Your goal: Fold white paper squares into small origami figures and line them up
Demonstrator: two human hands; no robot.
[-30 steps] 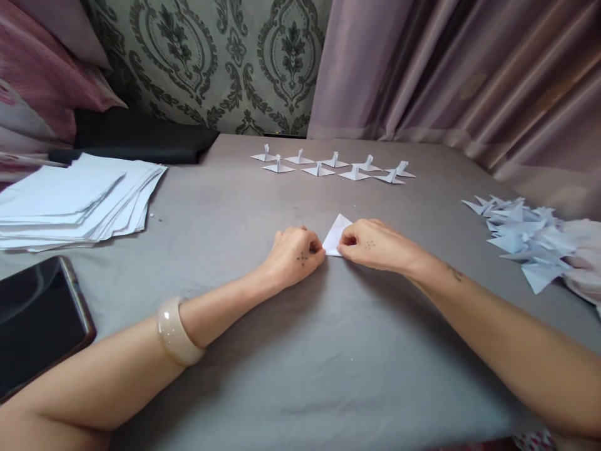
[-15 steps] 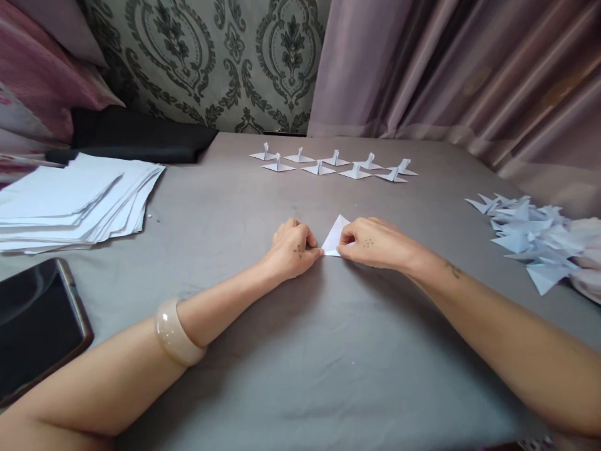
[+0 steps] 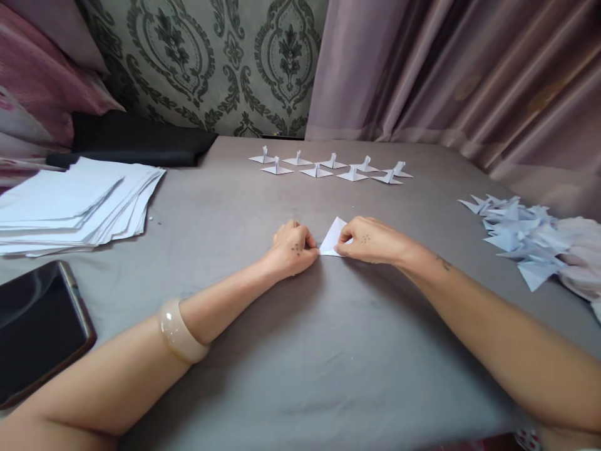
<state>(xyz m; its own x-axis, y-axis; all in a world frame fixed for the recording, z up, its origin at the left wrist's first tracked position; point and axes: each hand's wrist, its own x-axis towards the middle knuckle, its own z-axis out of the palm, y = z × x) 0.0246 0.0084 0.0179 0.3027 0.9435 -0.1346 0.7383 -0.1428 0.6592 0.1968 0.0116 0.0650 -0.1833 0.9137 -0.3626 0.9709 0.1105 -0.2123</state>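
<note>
A small white folded paper [image 3: 333, 237], pointed at the top, stands out between my two hands just above the grey cloth. My left hand [image 3: 295, 248] is closed, pinching the paper's lower left corner between thumb and finger. With thumb and forefinger, my right hand [image 3: 369, 240] grips the paper's right side, covering that part from sight. Beyond the hands, several folded paper figures [image 3: 317, 170] with upright necks stand in two rows.
At the left lie a stack of white paper sheets [image 3: 70, 203] and a dark phone [image 3: 42, 329]. A black folded cloth [image 3: 141, 141] rests behind the stack. On the right, a heap of folded paper pieces [image 3: 521, 228] sits against a pale bundle [image 3: 585, 254] near the curtain.
Both hands keep hold of the folded paper in almost the same pose. The whole view has shifted slightly; nothing was let go or taken up.
</note>
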